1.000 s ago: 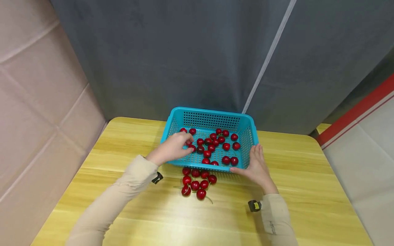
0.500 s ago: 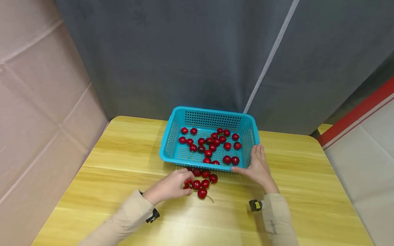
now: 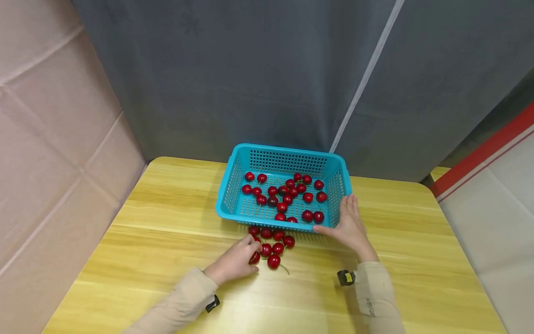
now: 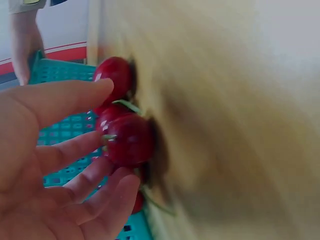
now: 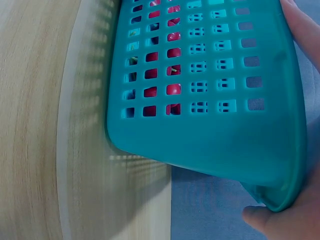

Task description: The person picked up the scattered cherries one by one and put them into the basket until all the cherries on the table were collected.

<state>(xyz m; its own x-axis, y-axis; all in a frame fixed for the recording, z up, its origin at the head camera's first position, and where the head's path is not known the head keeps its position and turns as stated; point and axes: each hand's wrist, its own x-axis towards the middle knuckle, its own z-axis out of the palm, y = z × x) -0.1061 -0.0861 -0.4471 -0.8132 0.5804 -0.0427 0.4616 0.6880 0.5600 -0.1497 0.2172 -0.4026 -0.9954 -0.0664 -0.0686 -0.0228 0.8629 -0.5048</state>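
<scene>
In the head view, my left hand (image 3: pixel 235 260) is low over the table at the left of a small group of cherries (image 3: pixel 273 262). Its thumb and fingers stand apart around one cherry (image 4: pixel 131 140) with a green stem, and the thumb tip overlaps another cherry (image 4: pixel 114 75) in the left wrist view. My right hand (image 3: pixel 348 229) rests against the near right corner of a blue plastic basket (image 3: pixel 283 152). The thumb lies along the front rim and the straight fingers lie along the right side. Several red cherries (image 3: pixel 308 198) are spread over the basket's floor.
The basket stands on a yellow wood-grain table (image 3: pixel 175 208) near its far edge, with a dark grey curtain (image 3: pixel 233 83) behind. A pale padded wall (image 3: pixel 54 153) rises on the left. At the right is a white panel with a red strip (image 3: pixel 484 150).
My left hand has come out of the basket, back towards me, to the cherries on the table, leaving the cherries it covered in view. My right hand stays at the basket's corner.
</scene>
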